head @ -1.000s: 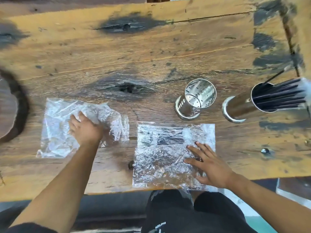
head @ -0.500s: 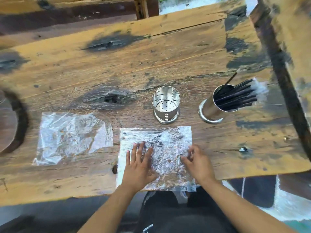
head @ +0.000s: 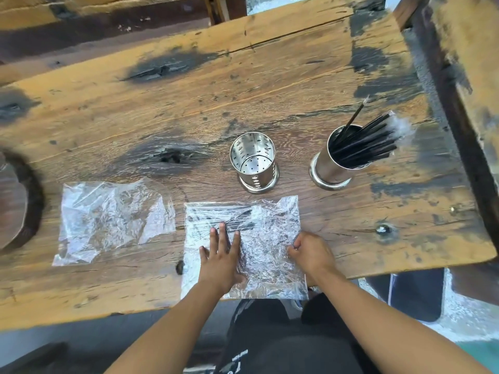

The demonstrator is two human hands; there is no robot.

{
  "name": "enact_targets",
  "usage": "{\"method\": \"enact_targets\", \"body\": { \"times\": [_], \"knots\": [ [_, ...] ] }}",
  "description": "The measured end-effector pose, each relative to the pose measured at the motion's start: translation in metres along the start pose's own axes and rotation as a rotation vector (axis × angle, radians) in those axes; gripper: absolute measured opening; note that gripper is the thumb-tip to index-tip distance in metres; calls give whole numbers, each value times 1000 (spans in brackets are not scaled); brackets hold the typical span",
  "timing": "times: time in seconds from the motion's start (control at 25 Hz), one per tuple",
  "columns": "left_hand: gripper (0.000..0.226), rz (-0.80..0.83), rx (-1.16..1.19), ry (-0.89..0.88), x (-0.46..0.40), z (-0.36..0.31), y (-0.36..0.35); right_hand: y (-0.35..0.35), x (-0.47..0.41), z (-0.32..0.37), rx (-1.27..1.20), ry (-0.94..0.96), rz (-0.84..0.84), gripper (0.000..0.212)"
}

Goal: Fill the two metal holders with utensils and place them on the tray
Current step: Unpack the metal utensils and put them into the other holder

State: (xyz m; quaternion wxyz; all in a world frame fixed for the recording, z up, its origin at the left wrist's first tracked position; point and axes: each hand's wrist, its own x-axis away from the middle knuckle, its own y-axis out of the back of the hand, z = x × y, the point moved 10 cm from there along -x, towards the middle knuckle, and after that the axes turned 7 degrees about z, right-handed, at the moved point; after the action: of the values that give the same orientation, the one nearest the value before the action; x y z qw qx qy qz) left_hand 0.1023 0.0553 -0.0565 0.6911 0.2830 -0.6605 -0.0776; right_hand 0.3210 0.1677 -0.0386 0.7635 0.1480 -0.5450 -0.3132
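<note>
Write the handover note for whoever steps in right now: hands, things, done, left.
Left hand: flat, palm down on the near plastic bag, holding nothing.
Right hand: fingers pinching that bag's right edge.
The bag lies at the table's near edge with black utensils inside.
An empty plastic bag lies flat to its left.
Empty perforated metal holder stands just beyond the bag.
Second metal holder, to its right, is already full of black utensils.
Done: one holder filled.
Left: unpack the bag, fill the perforated holder, move both to the tray, which I cannot clearly make out.
</note>
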Motion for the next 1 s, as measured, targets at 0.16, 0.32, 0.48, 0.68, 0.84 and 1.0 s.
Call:
{"method": "enact_targets", "body": {
  "times": [0.16, 0.32, 0.48, 0.68, 0.84, 1.0],
  "knots": [
    [126, 51, -3, 14, -2, -3, -3, -3, -4, 1, 64, 2, 37, 28],
    [125, 72, -20, 25, -2, -4, -3, -3, 0, 2, 72, -18, 21, 22],
    [123, 72, -36, 21, -2, -4, -2, -1, 2, -9, -8, -34, -9, 15],
    [122, 82, -44, 22, -2, -6, -1, 29, 8, -44, -108, -141, -108, 17],
    [123, 83, -37, 24, -3, -6, -1, 32, 3, -49, -66, -141, -45, 19],
    [123, 67, -26, 24, -2, -5, -1, 35, 1, -33, -18, -87, -24, 21]
  ]
}}
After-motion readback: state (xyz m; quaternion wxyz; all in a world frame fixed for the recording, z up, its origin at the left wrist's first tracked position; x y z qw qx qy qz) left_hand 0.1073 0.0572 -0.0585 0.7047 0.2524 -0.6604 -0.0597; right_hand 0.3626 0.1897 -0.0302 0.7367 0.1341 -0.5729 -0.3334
